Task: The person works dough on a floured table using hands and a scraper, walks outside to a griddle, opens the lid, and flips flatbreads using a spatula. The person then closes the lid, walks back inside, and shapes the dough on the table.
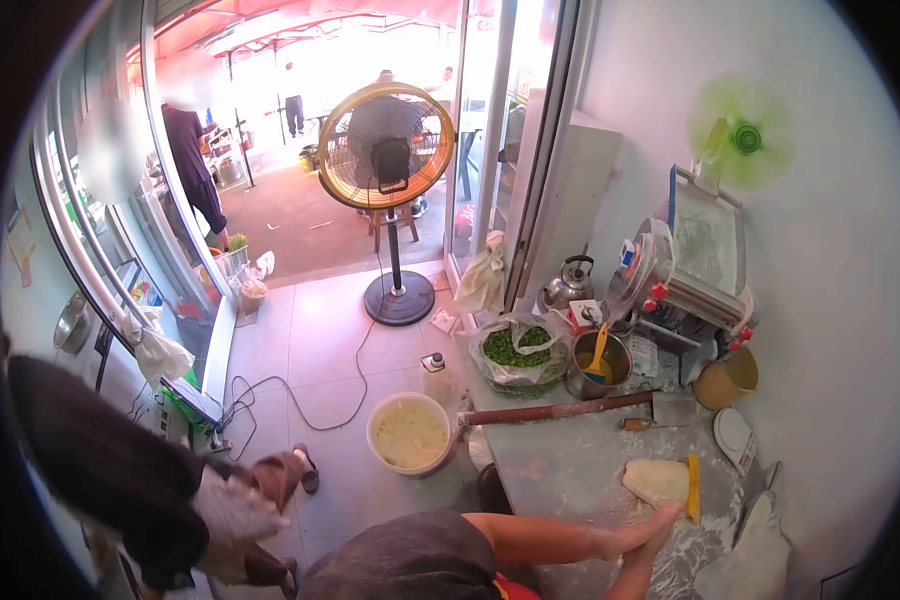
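A pale lump of dough (656, 481) lies on the floured steel worktable (560, 470). Along its right end stands a yellow dough scraper (693, 488). My left hand (634, 541) reaches in from the left and overlaps my right hand (664, 532) just below the dough. Fingertips meet the lower end of the scraper, apparently those of my right hand, closed on it. How the fingers of my left hand are set is hidden by the overlap. White flour is smeared on the steel around both hands.
Behind the dough lie a long rolling pin (560, 408) and a cleaver (670, 409). A bag of chopped greens (516, 346), a pot (600, 364) and a kitchen scale (734, 438) stand farther back. A bucket (408, 433), a fan (388, 150) and a person (120, 470) are left.
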Available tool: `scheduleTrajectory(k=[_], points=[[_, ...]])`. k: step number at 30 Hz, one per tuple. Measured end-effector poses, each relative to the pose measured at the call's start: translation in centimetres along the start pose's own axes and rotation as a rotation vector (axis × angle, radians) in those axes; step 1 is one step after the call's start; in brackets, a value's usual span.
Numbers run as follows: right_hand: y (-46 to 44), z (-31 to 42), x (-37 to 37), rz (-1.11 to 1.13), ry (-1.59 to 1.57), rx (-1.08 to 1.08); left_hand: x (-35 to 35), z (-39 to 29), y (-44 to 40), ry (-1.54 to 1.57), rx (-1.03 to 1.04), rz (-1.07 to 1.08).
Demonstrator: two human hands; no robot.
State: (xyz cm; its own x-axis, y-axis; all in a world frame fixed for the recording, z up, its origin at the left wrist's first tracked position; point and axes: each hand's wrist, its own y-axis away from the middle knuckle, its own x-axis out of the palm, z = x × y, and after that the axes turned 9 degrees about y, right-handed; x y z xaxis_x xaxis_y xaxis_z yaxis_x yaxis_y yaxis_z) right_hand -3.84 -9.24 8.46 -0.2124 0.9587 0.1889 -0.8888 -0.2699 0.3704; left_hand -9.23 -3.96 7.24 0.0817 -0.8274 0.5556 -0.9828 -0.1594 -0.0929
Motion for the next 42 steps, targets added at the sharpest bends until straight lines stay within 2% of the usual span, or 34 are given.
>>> scheduleTrajectory(k=[1, 3, 4, 6, 7, 8, 10, 12, 14, 17, 18, 21, 24, 27, 30, 31, 33, 34, 35, 37, 38, 40, 42], points=[[-2.7, -0.2, -1.9, 0.109, 0.025, 0.075, 0.8, 0.9, -0.9, 0.060, -0.179, -0.090], [-6.8, -0.8, -5.2, 0.332, 0.021, 0.114, 0.6, 0.0, -1.6, 0.128, -0.373, -0.066], [-8.3, -0.9, -6.3, 0.442, -0.019, 0.095, -0.4, -2.1, -2.3, 0.133, -0.389, 0.051], [-4.5, 1.0, -3.1, 0.564, -0.298, 0.009, -1.6, -2.3, -3.0, 0.368, -0.424, 0.112], [-2.9, 1.9, -2.0, 0.621, -0.434, -0.035, -2.1, -0.9, -4.1, 0.594, -0.431, 0.060], [-3.4, 1.2, -2.2, 0.582, -0.366, -0.101, -2.2, -0.3, -4.6, 0.818, -0.433, 0.008], [-4.6, -1.6, -2.6, 0.502, -0.242, -0.232, -2.0, 0.8, -4.3, 0.720, -0.378, 0.027], [-4.2, -3.1, -2.3, 0.398, -0.158, -0.233, -1.5, 0.0, -3.1, 0.344, -0.296, -0.001], [-2.6, -3.0, -1.3, 0.337, -0.121, -0.166, -0.7, -2.1, -0.7, -0.298, -0.177, -0.068], [-1.9, -2.2, -0.5, 0.338, -0.121, -0.093, -1.0, -3.2, 0.6, -0.698, 0.085, 0.269], [-1.9, -1.9, -0.5, 0.343, -0.130, -0.078, -1.3, -3.1, 1.0, -0.771, 0.172, 0.312], [-2.3, -1.3, -0.9, 0.367, -0.151, -0.034, -1.9, -7.0, 1.7, -0.868, 0.057, 0.567], [-2.9, -1.1, -1.8, 0.395, -0.177, 0.003, -2.9, -6.1, 1.1, -1.094, 0.175, 0.634], [-3.5, -1.0, -2.6, 0.429, -0.223, 0.019, -3.1, -6.6, 0.8, -1.044, 0.265, 0.739], [-4.6, -0.9, -3.1, 0.489, -0.309, 0.020, -1.5, -5.1, 1.0, -0.833, 0.531, 0.350], [-5.3, -1.0, -3.3, 0.530, -0.344, 0.005, -1.3, -3.7, 0.7, -0.876, 0.462, 0.296], [-6.7, -1.8, -4.5, 0.821, -0.462, -0.047, -1.4, 0.4, -1.4, -0.961, 0.325, 0.188], [-8.3, -3.1, -5.0, 1.071, -0.526, -0.087, -1.9, 2.3, -2.5, -1.003, 0.254, 0.133], [-6.0, -2.9, -3.6, 0.846, -0.493, 0.012, -2.8, 3.9, -3.7, -1.043, 0.184, 0.073], [-0.3, -1.1, -0.1, 0.389, -0.411, 0.204, -5.2, 5.6, -5.1, -0.960, -0.123, -0.022], [1.0, 0.8, 0.5, 0.290, -0.283, 0.151, -6.1, 5.5, -5.3, -0.907, -0.245, -0.084], [2.2, 3.9, 1.1, 0.102, -0.029, 0.027, -7.0, 4.2, -5.0, -0.716, -0.362, -0.244], [1.9, 2.7, 1.4, 0.103, 0.072, -0.196, -6.5, 3.4, -5.0, -0.457, -0.343, -0.390]])
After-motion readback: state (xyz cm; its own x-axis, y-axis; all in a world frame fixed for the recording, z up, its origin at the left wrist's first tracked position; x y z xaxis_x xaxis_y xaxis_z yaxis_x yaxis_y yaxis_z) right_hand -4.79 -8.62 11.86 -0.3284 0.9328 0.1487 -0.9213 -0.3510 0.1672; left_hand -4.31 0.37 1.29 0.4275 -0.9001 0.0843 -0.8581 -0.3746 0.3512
